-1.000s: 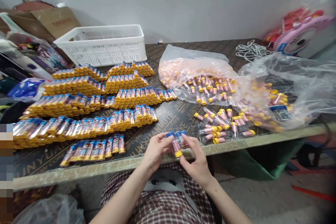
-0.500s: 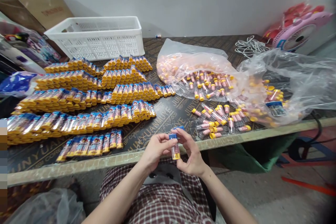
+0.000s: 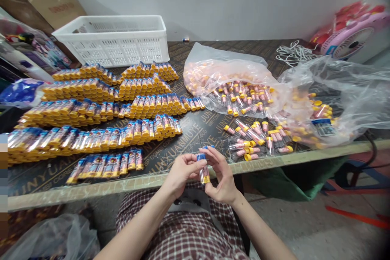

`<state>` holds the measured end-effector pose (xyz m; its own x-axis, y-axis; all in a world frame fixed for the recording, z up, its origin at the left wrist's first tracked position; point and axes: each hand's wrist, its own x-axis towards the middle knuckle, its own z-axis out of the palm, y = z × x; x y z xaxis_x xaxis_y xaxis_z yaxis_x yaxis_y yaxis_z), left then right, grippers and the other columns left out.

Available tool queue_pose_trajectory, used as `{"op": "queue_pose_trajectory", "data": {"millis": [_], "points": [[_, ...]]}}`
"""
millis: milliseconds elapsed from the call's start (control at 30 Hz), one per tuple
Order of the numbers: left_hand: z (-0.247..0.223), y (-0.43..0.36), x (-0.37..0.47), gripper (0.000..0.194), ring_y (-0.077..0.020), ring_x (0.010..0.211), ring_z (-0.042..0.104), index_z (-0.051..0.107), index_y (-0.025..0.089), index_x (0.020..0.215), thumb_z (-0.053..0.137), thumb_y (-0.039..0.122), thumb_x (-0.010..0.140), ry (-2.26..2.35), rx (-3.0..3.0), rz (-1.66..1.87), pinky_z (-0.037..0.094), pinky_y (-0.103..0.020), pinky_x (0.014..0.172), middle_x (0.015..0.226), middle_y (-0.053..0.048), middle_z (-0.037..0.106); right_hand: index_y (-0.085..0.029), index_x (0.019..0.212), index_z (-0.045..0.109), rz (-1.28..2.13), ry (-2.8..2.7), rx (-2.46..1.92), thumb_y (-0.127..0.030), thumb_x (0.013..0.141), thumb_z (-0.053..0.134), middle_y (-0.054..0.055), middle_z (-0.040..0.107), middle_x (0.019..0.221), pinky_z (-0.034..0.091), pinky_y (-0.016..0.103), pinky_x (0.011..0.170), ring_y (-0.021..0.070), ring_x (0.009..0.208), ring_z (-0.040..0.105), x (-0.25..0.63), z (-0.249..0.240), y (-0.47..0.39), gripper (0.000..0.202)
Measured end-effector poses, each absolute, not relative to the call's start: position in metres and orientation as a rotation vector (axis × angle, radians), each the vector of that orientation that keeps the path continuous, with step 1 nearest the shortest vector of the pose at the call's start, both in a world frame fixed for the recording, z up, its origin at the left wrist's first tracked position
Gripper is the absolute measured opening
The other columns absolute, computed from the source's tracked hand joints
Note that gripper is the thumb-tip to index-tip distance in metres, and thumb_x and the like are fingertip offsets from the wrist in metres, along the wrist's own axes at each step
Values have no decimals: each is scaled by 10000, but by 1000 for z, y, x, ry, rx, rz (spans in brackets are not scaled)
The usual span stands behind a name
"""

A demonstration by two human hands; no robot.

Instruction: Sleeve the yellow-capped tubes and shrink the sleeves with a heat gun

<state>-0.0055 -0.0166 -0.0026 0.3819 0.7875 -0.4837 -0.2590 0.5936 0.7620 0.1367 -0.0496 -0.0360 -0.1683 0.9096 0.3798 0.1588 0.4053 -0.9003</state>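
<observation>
Just in front of the table edge, my left hand [image 3: 184, 171] pinches a small clear tube [image 3: 203, 174] near its blue upper end, thumb on the front. The tube stands nearly upright, its yellow cap at the bottom. My right hand [image 3: 222, 176] curls around the other side, with the thumb by the yellow cap and the fingers behind the top. A thin blue-edged piece [image 3: 209, 146] shows at the right fingertips; its kind is mostly hidden. Beyond the hands lie loose tubes [image 3: 251, 137] with yellow caps and pink contents. To the left sits a row of blue-labelled tubes [image 3: 111, 165].
Stacked labelled tubes [image 3: 102, 138] cover the table's left side. A white plastic basket [image 3: 111, 44] stands behind them. Plastic bags of tubes [image 3: 225, 71] lie at right, with a white cord [image 3: 294, 53] and a pink fan [image 3: 350, 40] farther back. The table edge [image 3: 146, 183] runs before me.
The camera view has shifted slightly. Both hands keep nearly the same hold on the tube.
</observation>
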Motion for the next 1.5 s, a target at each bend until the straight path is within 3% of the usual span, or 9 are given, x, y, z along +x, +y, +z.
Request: {"op": "queue_pose_trajectory", "data": {"millis": [267,467,600,800,933,1100,1200,1333,1500], "points": [[-5,-19,-5,359,-74,530,539,585,120,689,787,371,528,998,606,758,454,-202,543,612,5,593,-246,1390,197,912,-1627,-948,-53,594,479,104,411,1355,387,443,1008,257,1222,436,131,-36,-48,867],[-13,-3,-43,391,-109,504,527,565,168,771,748,430,546,1476,1068,892,396,-213,518,554,28,568,-311,1424,55,913,-1649,-993,-196,692,607,86,95,1506,339,500,1020,275,1240,397,144,-34,-41,924],[-13,7,-88,421,-182,596,590,546,209,980,650,468,664,2038,1723,608,351,-236,549,619,-6,619,-299,1419,144,846,-1636,-1123,-231,759,586,89,190,1478,347,476,1019,261,1231,409,160,-33,-37,796],[-20,8,-117,438,-267,686,631,490,191,1065,431,534,799,2297,2071,-71,304,-254,516,765,-105,678,-261,1238,498,585,-1787,-1340,-235,792,569,82,347,1395,373,428,1003,252,1210,432,173,-31,-32,452],[-22,7,-116,366,-250,730,625,512,197,1017,428,491,817,2334,2119,28,333,-260,533,863,-95,673,-212,1099,609,210,-1797,-1535,-231,812,547,109,534,1172,416,428,934,249,1092,501,209,-37,-18,294],[-25,14,-61,228,-158,773,602,600,205,855,505,407,809,1833,2063,485,410,-237,689,874,-36,659,-203,1041,651,-74,-2061,-1794,-258,827,523,147,527,1180,377,512,899,319,1115,446,262,-41,-1,255],[-33,25,-14,234,-149,772,597,623,218,907,550,405,786,1537,2027,462,412,-239,710,877,-25,657,-236,962,671,-77,-2177,-1854,-251,838,505,135,480,1261,375,521,868,339,1184,389,276,-43,4,208],[-46,38,18,223,-187,800,592,619,209,805,643,409,710,1615,2040,335,381,-258,655,858,-35,645,-234,924,648,-38,-2181,-1842,-231,845,487,116,487,1276,373,505,856,327,1205,379,277,-46,3,180],[-53,43,18,170,-171,734,583,603,207,680,651,367,711,1624,2024,293,334,-249,608,766,-15,648,-227,999,582,122,-2001,-1704,-270,883,443,100,571,1156,378,461,880,279,1114,480,268,-40,-6,186]]}}
